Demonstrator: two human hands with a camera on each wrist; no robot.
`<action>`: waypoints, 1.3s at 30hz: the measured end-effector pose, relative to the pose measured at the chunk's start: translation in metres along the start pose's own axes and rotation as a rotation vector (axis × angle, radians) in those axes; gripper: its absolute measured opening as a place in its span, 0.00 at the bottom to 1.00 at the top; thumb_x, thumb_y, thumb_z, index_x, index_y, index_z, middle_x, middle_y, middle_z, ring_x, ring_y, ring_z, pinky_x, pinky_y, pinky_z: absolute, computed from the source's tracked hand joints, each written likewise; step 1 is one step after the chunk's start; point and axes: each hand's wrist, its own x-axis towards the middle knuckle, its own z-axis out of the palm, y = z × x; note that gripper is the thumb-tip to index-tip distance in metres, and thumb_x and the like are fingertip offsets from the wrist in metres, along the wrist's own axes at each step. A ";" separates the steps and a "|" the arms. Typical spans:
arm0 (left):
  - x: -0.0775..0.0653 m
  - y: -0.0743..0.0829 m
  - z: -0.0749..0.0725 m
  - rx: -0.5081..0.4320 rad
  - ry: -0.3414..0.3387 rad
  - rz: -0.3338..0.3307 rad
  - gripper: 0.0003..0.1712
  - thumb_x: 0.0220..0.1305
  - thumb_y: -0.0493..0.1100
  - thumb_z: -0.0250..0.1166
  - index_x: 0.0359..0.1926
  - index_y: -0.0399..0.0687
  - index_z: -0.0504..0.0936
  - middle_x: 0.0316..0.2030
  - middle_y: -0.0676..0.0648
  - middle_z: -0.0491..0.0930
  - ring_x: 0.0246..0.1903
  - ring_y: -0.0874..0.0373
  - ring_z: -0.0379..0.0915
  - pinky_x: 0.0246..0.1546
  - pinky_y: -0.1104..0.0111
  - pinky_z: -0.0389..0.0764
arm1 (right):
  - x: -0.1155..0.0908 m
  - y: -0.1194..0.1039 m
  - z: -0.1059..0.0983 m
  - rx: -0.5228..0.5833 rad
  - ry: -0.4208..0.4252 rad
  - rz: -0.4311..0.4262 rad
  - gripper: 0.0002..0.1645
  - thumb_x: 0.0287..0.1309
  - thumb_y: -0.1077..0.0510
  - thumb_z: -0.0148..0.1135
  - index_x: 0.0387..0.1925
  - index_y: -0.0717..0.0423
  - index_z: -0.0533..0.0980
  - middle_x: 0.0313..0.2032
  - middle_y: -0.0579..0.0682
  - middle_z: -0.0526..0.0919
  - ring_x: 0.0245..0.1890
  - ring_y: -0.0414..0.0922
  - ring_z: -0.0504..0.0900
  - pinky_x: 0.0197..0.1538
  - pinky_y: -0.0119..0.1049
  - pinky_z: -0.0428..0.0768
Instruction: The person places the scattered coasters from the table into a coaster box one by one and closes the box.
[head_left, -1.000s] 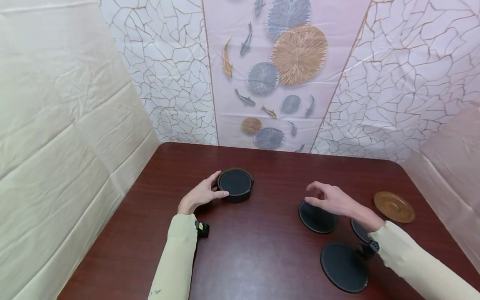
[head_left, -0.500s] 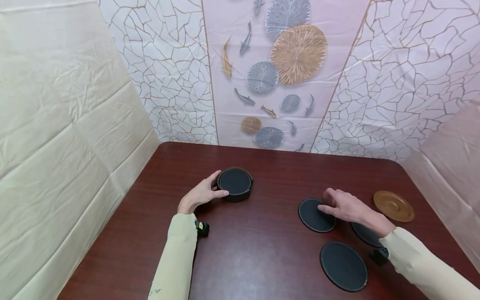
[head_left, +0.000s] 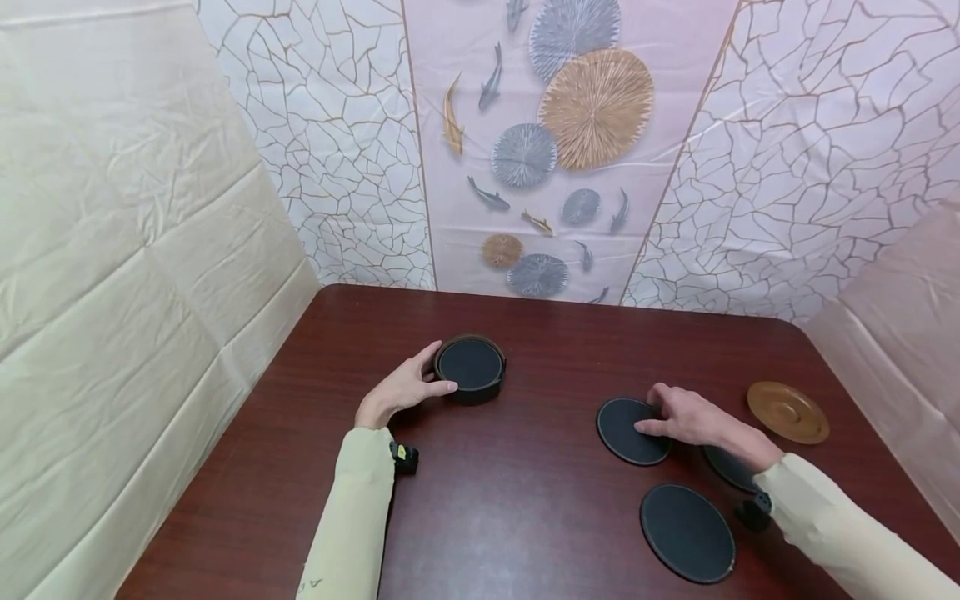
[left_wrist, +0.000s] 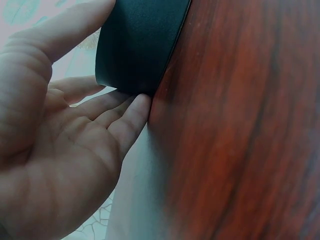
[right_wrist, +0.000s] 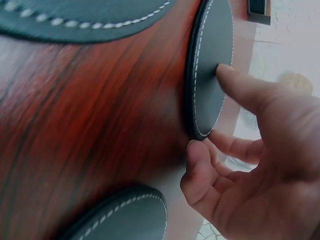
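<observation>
My left hand [head_left: 401, 390] holds the side of a short, round black coaster holder [head_left: 470, 397], thumb at the near side and fingers around the left. A dark round coaster lies in the holder's top. In the left wrist view, the holder's smooth black wall [left_wrist: 142, 40] stands on the table, the fingertips low against it. To the right, a flat black coaster [head_left: 626, 433] lies on the table under my right hand [head_left: 693, 417]. The right wrist view shows the thumb on the stitched coaster's face [right_wrist: 212, 45] and curled fingers at its edge.
Nearer the front lies another black coaster [head_left: 687, 533]. One more coaster [head_left: 726, 467] is partly covered by the right forearm. A brown round dish-like piece [head_left: 787, 412] lies at the far right of the dark red table [head_left: 525, 500]. Fabric walls border the table.
My right hand has moved to the right and down, from over the coaster to its right edge, thumb now on it. The left hand and holder have stayed put.
</observation>
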 end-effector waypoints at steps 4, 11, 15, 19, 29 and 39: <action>0.000 0.000 0.000 -0.001 0.001 0.001 0.59 0.57 0.55 0.73 0.79 0.57 0.44 0.76 0.46 0.53 0.72 0.47 0.58 0.66 0.53 0.70 | 0.003 0.000 -0.003 0.068 -0.043 0.037 0.32 0.56 0.43 0.69 0.46 0.65 0.70 0.29 0.51 0.73 0.25 0.43 0.68 0.29 0.34 0.66; 0.000 0.000 0.000 -0.015 -0.002 0.001 0.59 0.57 0.55 0.73 0.79 0.57 0.44 0.76 0.46 0.52 0.73 0.47 0.58 0.66 0.54 0.69 | 0.007 0.001 -0.011 0.124 -0.134 0.080 0.34 0.55 0.42 0.70 0.46 0.64 0.67 0.34 0.55 0.73 0.26 0.45 0.71 0.29 0.37 0.69; 0.000 0.000 0.000 -0.014 -0.008 0.009 0.59 0.57 0.55 0.72 0.79 0.56 0.43 0.76 0.45 0.52 0.73 0.46 0.58 0.66 0.53 0.69 | 0.008 0.001 -0.016 0.197 -0.162 0.102 0.33 0.55 0.43 0.71 0.46 0.62 0.65 0.28 0.53 0.71 0.20 0.44 0.71 0.24 0.38 0.71; 0.001 0.001 0.000 -0.018 -0.015 0.009 0.59 0.58 0.54 0.72 0.79 0.57 0.44 0.76 0.46 0.52 0.73 0.46 0.57 0.67 0.53 0.69 | 0.005 0.001 -0.021 0.215 -0.110 0.084 0.26 0.58 0.47 0.69 0.42 0.61 0.69 0.25 0.50 0.72 0.18 0.44 0.72 0.22 0.37 0.72; -0.001 0.002 -0.001 -0.036 -0.005 0.009 0.59 0.57 0.53 0.73 0.79 0.57 0.44 0.76 0.46 0.52 0.73 0.47 0.56 0.67 0.53 0.68 | -0.001 -0.018 -0.039 0.222 -0.033 0.004 0.18 0.63 0.54 0.65 0.48 0.62 0.75 0.32 0.50 0.81 0.18 0.43 0.75 0.17 0.37 0.73; -0.003 0.002 -0.001 -0.035 -0.005 -0.007 0.59 0.57 0.54 0.73 0.79 0.57 0.44 0.77 0.46 0.52 0.73 0.47 0.58 0.66 0.54 0.69 | -0.003 -0.034 -0.048 0.297 0.006 -0.050 0.17 0.64 0.55 0.63 0.50 0.59 0.74 0.30 0.52 0.80 0.12 0.48 0.74 0.14 0.42 0.75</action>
